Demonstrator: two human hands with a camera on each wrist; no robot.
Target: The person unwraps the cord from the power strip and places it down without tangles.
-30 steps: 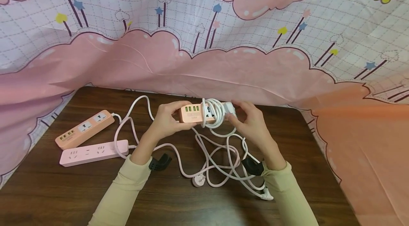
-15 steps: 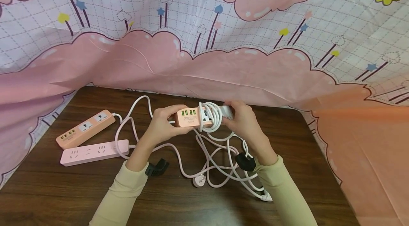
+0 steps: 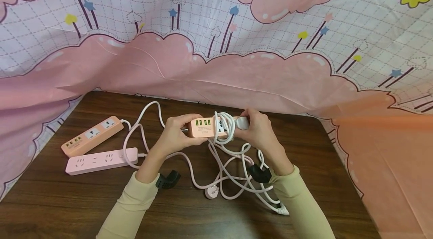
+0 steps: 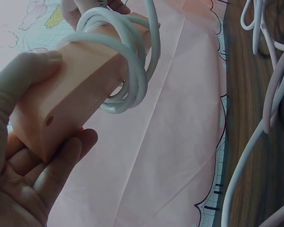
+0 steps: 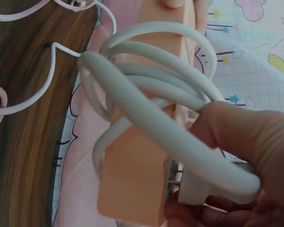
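Observation:
Raised over the table is an orange power strip with USB ports and a white cord wound around its middle in several loops. My left hand grips its left end, thumb and fingers on opposite sides in the left wrist view. At the other end my right hand pinches the cord's white plug against the socket face. Metal prongs show in the gap between plug and strip in the right wrist view. A thick stretch of cord runs from the plug back toward the loops.
A second orange power strip and a pink power strip lie at the table's left. Tangled white and pink cords spread across the middle, with a round plug and a white plug. A printed curtain hangs behind.
Both hands have lowered the strip slightly. My right hand has shifted and turned around the plug, which now faces the socket more squarely; the cord loop hanging under it shows less.

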